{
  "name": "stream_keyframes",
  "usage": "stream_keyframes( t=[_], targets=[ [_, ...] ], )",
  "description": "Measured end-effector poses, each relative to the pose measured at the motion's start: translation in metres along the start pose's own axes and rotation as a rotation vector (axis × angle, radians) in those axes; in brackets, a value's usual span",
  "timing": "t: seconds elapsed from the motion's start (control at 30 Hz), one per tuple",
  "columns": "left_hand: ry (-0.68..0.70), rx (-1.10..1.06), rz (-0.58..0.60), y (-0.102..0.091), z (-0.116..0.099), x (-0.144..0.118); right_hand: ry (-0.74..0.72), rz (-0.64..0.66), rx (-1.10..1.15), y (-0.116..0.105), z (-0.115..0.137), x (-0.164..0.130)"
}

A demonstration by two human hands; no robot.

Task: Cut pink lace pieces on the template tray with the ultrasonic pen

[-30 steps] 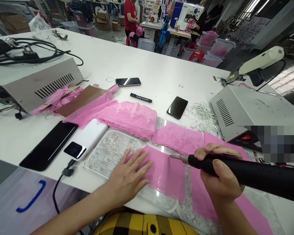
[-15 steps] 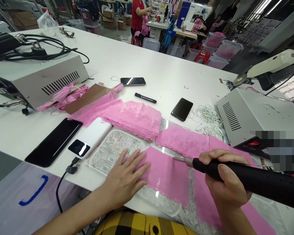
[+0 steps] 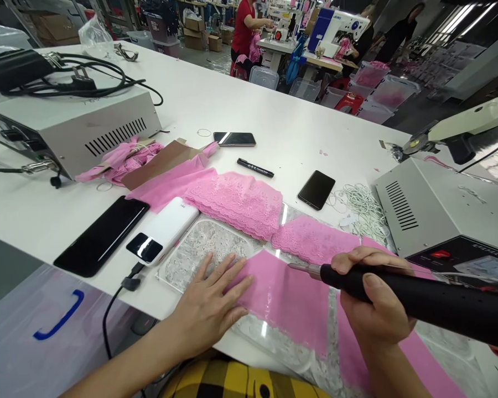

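Observation:
My left hand (image 3: 213, 301) lies flat with fingers spread, its fingertips on the left edge of a pink fabric piece (image 3: 286, 298). This piece rests on a clear plastic template over a grey marbled surface (image 3: 207, 251). In my right hand (image 3: 377, 301) is a thick black cylindrical tool (image 3: 431, 301) with a narrow metal tip. Its tip is over the fabric's upper edge; whether it touches, I cannot tell. A folded stack of pink scalloped lace (image 3: 236, 202) lies behind my left hand, and another lace piece (image 3: 315, 237) behind the tip.
Left of the fabric lie a white power bank (image 3: 164, 229) and a black phone (image 3: 102, 235). Further back are a marker (image 3: 255, 167), two more phones and tangled pale elastic cord (image 3: 363, 207). Grey vented boxes (image 3: 440, 193) stand at both sides. Other people work at sewing machines behind.
The whole view has shifted slightly, so the table things appear further right. My right hand and the tool tip have moved a little left along the fabric's edge. My left hand stays flat.

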State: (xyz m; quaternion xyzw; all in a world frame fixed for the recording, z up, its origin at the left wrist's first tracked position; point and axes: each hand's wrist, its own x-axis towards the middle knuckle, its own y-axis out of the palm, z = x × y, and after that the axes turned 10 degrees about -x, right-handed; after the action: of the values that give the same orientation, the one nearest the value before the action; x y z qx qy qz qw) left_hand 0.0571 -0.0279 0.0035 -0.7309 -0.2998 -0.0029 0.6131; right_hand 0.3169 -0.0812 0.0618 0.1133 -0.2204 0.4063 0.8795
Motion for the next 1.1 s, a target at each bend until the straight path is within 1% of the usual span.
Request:
stream_keyframes(
  t=[0.27, 0.4, 0.53, 0.77, 1.1],
  targets=[
    [-0.024, 0.0, -0.001, -0.001, 0.003, -0.004, 0.01, -0.004, -0.019, 0.0, -0.002, 0.002],
    [-0.039, -0.026, 0.011, -0.002, 0.002, -0.007, 0.01, -0.016, 0.009, 0.003, -0.002, 0.003],
    [-0.046, -0.07, 0.014, -0.005, 0.002, -0.013, 0.047, -0.02, 0.045, 0.013, 0.0, 0.005],
    [-0.023, -0.129, -0.008, -0.011, 0.006, -0.025, 0.024, 0.031, 0.077, 0.033, -0.004, 0.008],
    [-0.019, -0.169, 0.017, -0.016, 0.007, -0.033, 0.033, 0.029, 0.061, 0.047, -0.011, 0.008]
  ],
)
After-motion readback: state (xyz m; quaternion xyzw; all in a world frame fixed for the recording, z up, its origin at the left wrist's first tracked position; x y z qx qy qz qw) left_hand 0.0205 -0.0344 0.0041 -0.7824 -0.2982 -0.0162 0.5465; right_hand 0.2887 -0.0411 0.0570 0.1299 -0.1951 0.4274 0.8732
